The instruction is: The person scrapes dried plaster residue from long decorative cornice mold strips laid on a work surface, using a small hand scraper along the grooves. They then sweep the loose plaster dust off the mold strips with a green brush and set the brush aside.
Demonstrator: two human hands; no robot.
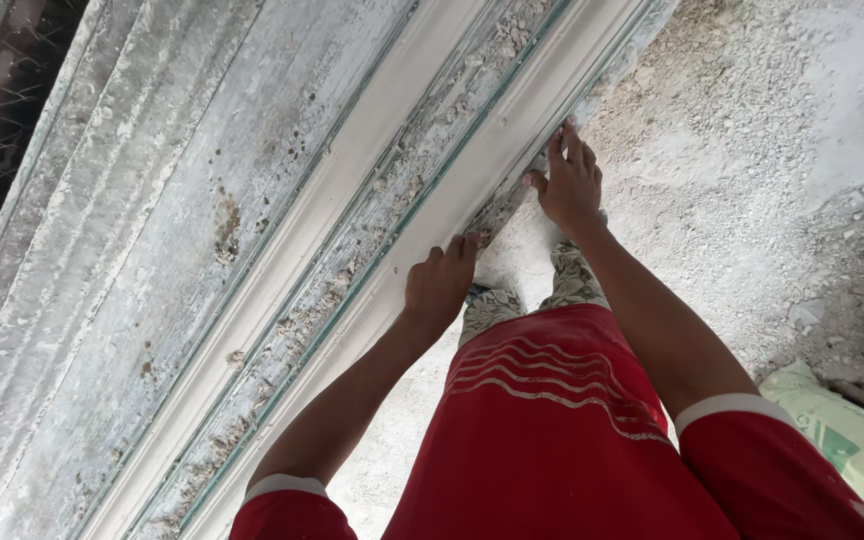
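Head view shows my left hand [439, 287] curled over the near edge of the long white plaster moulding [422, 215], fingers hooked; right hand [569, 183] spread flat further along it — the moulding lies on the crusted casting desk [152, 250]. I'd lift evenly, both hands together, since plaster snaps.

The long white moulding [392, 240] is running out of the picture at both top and bottom, so neither end is showing. The left hand [439, 285] is curling its fingertips over the moulding's edge, hiding them, and the right hand [570, 183] is covering the edge beneath its palm. The green sack [852, 440] is being cut off by the right border, and the person's feet are lying hidden behind the red shirt [552, 430].
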